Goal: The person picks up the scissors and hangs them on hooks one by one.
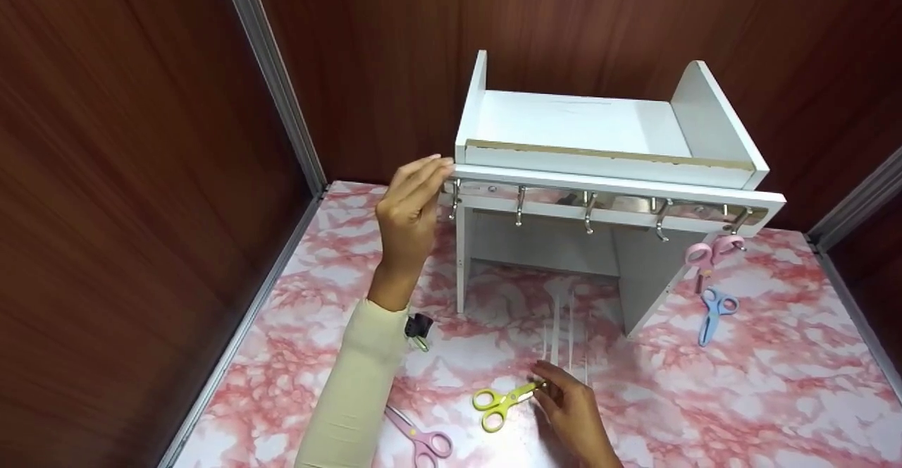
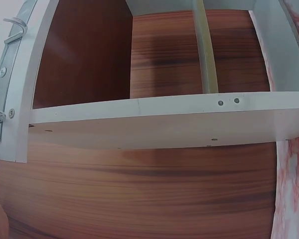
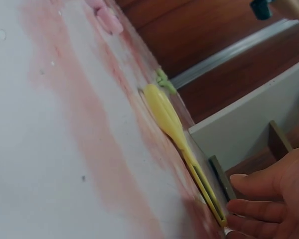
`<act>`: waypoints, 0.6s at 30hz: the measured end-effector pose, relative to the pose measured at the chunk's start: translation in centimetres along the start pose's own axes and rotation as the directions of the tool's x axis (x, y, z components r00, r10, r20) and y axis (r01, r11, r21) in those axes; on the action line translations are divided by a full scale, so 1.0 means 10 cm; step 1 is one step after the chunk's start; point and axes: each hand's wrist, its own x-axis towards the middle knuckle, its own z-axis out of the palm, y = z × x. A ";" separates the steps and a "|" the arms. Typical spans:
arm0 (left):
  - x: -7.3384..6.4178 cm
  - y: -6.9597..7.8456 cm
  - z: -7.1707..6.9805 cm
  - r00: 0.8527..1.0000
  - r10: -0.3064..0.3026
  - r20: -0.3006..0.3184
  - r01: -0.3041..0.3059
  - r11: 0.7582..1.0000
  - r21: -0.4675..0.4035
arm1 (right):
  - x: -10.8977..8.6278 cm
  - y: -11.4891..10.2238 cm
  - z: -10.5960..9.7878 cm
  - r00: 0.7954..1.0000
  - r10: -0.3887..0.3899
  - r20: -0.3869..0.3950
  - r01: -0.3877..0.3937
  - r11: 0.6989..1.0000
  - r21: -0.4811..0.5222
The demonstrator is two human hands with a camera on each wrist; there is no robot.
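Note:
My left hand (image 1: 409, 207) reaches up to the left end of a white board with metal hooks (image 1: 599, 204), its fingertips touching the corner; the thumb is mostly hidden. On the table, yellow-green scissors (image 1: 502, 404) lie with their blades toward my right hand (image 1: 574, 411). The fingers of that hand are right at the blade tips, and the right wrist view shows thumb and fingers spread apart beside the yellow scissors (image 3: 164, 112). Pink scissors (image 1: 705, 256) hang at the rightmost hook. Just below them in the head view are blue scissors (image 1: 715, 309).
The hook board fronts a white shelf unit (image 1: 578, 126) with raised sides. Another pair of pink scissors (image 1: 419, 440) lies by my left sleeve, and a small black and green item (image 1: 419, 330) sits behind the forearm. Dark wood panels (image 1: 394, 45) enclose the marbled table (image 1: 296, 313).

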 end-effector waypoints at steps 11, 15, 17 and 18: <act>0.00 0.00 0.01 1.000 -0.003 0.004 0.003 1.000 0.017 | -0.04 0.00 -0.01 0.998 0.017 0.060 -0.012 0.998 -0.069; -0.01 0.00 0.00 1.000 0.000 0.001 0.000 1.000 0.023 | -0.06 0.01 0.01 0.998 0.003 0.066 0.003 0.996 -0.093; -0.01 -0.01 0.00 1.000 0.000 -0.001 0.000 1.000 0.019 | -0.07 0.01 0.01 0.997 0.003 0.071 0.004 0.995 -0.097; -0.01 -0.01 0.00 1.000 0.000 -0.002 0.000 1.000 0.017 | -0.07 0.01 0.02 0.997 0.005 0.073 0.002 0.995 -0.097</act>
